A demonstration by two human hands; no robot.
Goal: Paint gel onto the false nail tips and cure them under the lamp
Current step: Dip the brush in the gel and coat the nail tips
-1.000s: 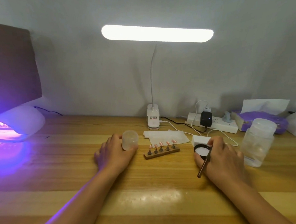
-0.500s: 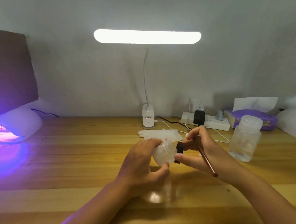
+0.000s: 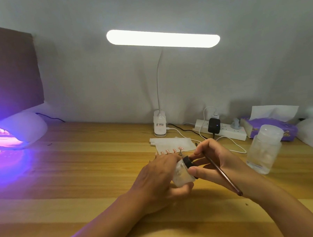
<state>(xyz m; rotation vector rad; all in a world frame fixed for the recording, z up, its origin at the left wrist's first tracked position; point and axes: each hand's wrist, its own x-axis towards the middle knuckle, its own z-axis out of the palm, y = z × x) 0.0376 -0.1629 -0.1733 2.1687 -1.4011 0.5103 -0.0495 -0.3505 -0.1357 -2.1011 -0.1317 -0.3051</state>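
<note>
Left grip [image 3: 160, 176] is curled round a small frosted gel jar [image 3: 182, 174], held just above the worktop [image 3: 82, 169] at centre and tipped on its side, neck pointing right. Right grip [image 3: 221, 162] pinches the jar's black cap [image 3: 188, 162] with thumb and fingertips. Cap sits at the jar mouth; cannot tell if it is screwed on or loose. The same grip also carries a thin brush [image 3: 223, 175] tucked between the fingers. The brush runs diagonally, its dark handle end pointing down and right over the wrist; the bristle end is hidden.

False nail tips [image 3: 174, 150], pinkish, stand in a row on a stand just behind the left grip. The stand is mostly hidden by the knuckles. A white wipe [image 3: 173, 143] lies flat right behind the row.

Curing lamp [image 3: 20, 129], a white dome, sits far left on the worktop. It is lit, casting purple glow on the wood in front, well apart from the tips. A brown board [image 3: 11, 71] leans behind it.

Desk lamp [image 3: 163, 38], a bright bar on a thin neck, has its white base at the back wall. Right of it is a white power strip [image 3: 225, 132] with a black adapter [image 3: 214, 125] plugged in, plus white cables. A purple tissue pack [image 3: 272, 128] sits far right. A clear bottle [image 3: 265, 149] with a frosted cap stands upright near the right grip, not touching it.
</note>
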